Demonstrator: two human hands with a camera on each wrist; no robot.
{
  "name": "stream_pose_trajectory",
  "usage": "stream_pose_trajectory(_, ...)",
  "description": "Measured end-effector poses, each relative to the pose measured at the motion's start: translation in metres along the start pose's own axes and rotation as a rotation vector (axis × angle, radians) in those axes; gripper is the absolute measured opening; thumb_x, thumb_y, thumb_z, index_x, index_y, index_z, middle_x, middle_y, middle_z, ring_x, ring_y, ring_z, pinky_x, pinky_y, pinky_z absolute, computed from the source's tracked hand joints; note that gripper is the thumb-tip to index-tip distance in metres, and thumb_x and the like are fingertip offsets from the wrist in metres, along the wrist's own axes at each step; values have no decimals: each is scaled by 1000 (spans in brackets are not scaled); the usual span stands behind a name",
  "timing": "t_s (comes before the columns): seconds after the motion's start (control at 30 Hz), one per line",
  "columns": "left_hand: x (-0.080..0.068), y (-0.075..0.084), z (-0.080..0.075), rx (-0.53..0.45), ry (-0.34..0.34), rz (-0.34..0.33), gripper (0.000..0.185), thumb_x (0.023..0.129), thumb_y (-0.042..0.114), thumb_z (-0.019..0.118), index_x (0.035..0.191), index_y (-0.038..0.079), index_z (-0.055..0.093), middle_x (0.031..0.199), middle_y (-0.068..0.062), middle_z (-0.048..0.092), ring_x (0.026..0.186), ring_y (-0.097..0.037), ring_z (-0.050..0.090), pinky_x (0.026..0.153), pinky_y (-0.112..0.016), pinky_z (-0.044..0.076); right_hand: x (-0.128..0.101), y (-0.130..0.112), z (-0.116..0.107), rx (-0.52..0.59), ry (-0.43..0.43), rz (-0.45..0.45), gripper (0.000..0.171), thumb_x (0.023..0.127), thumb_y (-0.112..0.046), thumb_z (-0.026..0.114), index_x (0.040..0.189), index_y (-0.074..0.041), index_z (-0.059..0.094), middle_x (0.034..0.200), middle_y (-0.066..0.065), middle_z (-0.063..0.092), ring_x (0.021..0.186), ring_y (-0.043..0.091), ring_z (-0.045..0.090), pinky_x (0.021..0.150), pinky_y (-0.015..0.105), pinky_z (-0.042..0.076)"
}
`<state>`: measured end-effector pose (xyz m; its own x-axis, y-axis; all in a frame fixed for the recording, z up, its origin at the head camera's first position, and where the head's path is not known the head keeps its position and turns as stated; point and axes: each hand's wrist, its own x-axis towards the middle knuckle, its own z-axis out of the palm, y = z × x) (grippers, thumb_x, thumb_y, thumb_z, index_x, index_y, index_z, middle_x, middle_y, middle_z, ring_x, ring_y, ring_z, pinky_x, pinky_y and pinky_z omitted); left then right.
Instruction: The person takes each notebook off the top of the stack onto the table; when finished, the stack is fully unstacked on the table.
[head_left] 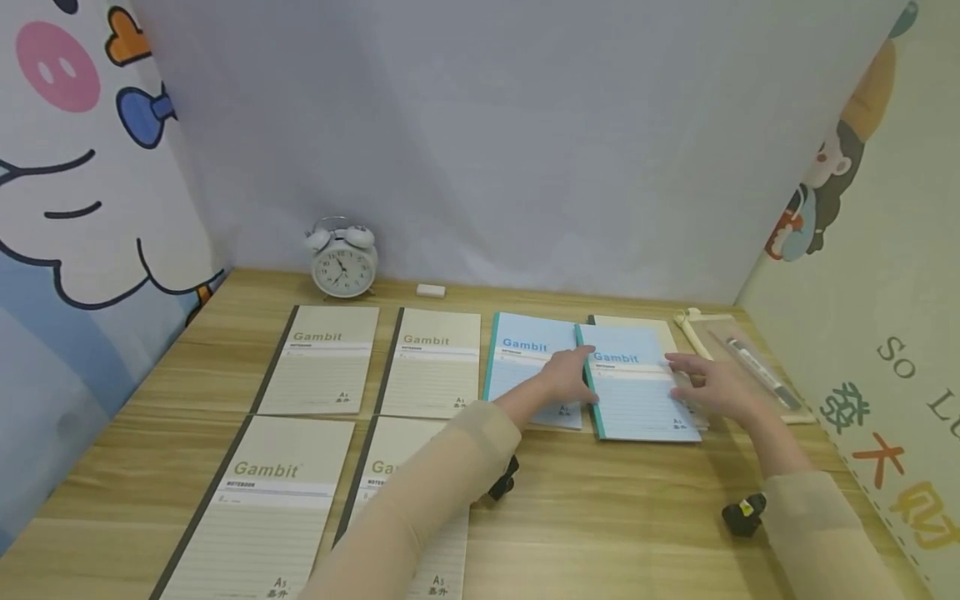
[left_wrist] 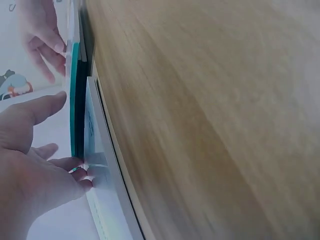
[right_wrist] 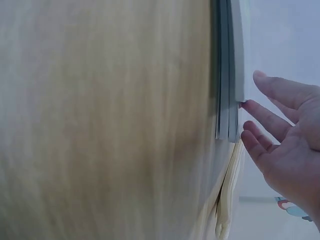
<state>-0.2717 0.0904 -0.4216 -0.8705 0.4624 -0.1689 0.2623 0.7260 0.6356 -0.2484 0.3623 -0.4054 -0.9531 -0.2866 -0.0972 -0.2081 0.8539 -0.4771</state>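
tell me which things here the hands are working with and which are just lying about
In hand: left hand and right hand on the top blue notebook, which overlaps the second blue notebook.

Lying about: four beige notebooks, alarm clock, eraser, pen.

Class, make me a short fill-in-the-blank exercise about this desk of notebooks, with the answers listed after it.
1. Both hands touch a ____ notebook.
2. The round thing by the back wall is an alarm ____.
3. The left hand lies at that notebook's ____ spine edge.
4. The word printed on each cover is ____.

Answers: blue; clock; teal; Gambit
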Motion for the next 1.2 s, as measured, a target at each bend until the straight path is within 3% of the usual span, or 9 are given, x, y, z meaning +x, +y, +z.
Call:
stream_pose_trajectory(0.17,0,1,1,-193,48,31,83,81,17,75,149,19,28,150,-4,35,137,-21,34,110,-33,32,1,2,2,86,12,-3,63,89,-26,66,142,-2,40,136,25,48,119,49,47,97,59,39)
stream_pose_trajectory(0.27,1,3,2,-269,98,61,82,79,12,76,148,19,32,147,-4,39,126,-20,46,102,-30,41,1,4,3,131,16,3,63,90,-26,64,142,-1,38,135,27,48,120,47,47,98,58,39)
stream_pose_trajectory(0.37,2,6,3,-292,138,102,80,78,8,76,146,17,36,143,-8,40,101,-15,57,82,-22,50,3,4,4,159,19,19,61,91,-23,63,142,1,37,134,28,48,120,45,48,97,57,40)
stream_pose_trajectory(0.47,2,9,4,-296,158,126,79,77,6,76,145,13,37,134,-12,44,78,-10,55,64,-18,50,3,2,5,198,27,42,59,92,-19,61,142,1,37,133,30,48,119,45,49,96,55,42)
stream_pose_trajectory(0.6,1,12,2,-297,169,124,83,77,6,77,147,12,33,104,-9,57,67,-8,54,60,-19,49,3,-5,6,292,42,69,60,94,-20,59,145,-2,33,138,30,42,124,46,44,99,54,41)
stream_pose_trajectory(0.7,-1,13,0,-334,178,120,86,76,5,77,148,14,31,94,-6,61,70,-8,55,63,-18,49,1,-10,5,363,62,58,63,95,-22,58,147,-4,29,141,30,35,126,47,41,97,46,46)
stream_pose_trajectory(0.9,-8,15,-11,-419,191,144,84,77,2,76,147,18,33,103,-10,65,75,-9,61,65,-19,51,1,-16,0,440,114,19,64,93,-16,60,148,-6,28,141,27,30,117,37,46,78,15,49)
stream_pose_trajectory(1.07,-14,12,-24,-490,176,139,83,78,1,74,147,23,34,137,-5,49,86,-8,61,66,-22,52,3,-25,-8,382,105,69,69,93,-24,62,150,-15,25,145,24,32,118,33,48,85,21,46)
stream_pose_trajectory(1.2,-19,7,-35,-532,166,149,83,79,1,74,147,24,34,139,-4,46,86,-8,60,68,-24,52,1,-38,-14,373,92,33,69,93,-23,61,151,-15,25,140,24,38,111,21,53,86,23,46)
